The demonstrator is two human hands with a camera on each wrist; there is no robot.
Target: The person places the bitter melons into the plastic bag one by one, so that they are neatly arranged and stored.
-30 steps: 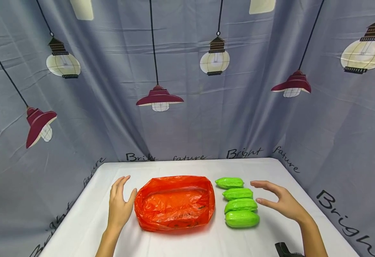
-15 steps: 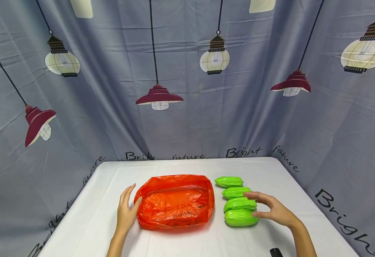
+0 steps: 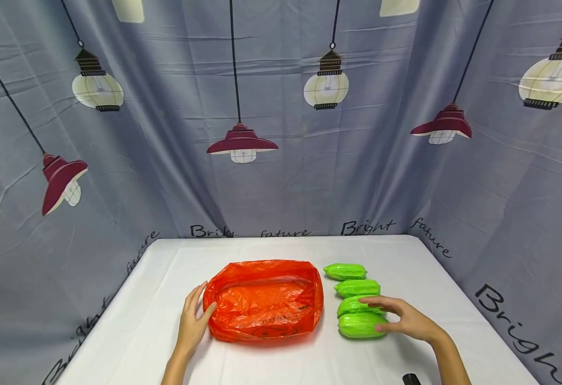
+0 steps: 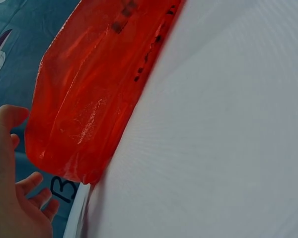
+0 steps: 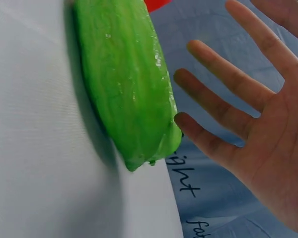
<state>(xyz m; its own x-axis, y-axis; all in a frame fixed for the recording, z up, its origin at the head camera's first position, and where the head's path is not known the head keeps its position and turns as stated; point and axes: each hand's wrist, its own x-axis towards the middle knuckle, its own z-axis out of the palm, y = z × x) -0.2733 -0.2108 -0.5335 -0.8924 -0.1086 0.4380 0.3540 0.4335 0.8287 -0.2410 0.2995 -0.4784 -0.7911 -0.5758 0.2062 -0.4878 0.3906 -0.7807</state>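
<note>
An opened red plastic bag [image 3: 266,299] lies on the white table. My left hand [image 3: 191,326] is at its left side, thumb at the rim; in the left wrist view the fingers of this hand [image 4: 20,178] are spread and loosely bent beside the bag. To the bag's right, several bright green, ribbed, gourd-like vegetables [image 3: 355,289] lie in a column. My right hand [image 3: 408,322] reaches over the two nearest ones, its thumb by the end of the nearest vegetable [image 3: 358,326]. In the right wrist view, its fingers are spread beside a green vegetable [image 5: 126,84], not curled round it.
The white table [image 3: 281,363] ends at a grey-blue curtain [image 3: 281,198] printed with hanging lamps and lettering, which surrounds it at the back and sides. A small black object [image 3: 410,379] shows at the bottom edge near my right forearm.
My left hand has moved right, up to the bag's left rim. My right hand has moved left and nearer, over the two nearest green vegetables. Bag and vegetables stay in place.
</note>
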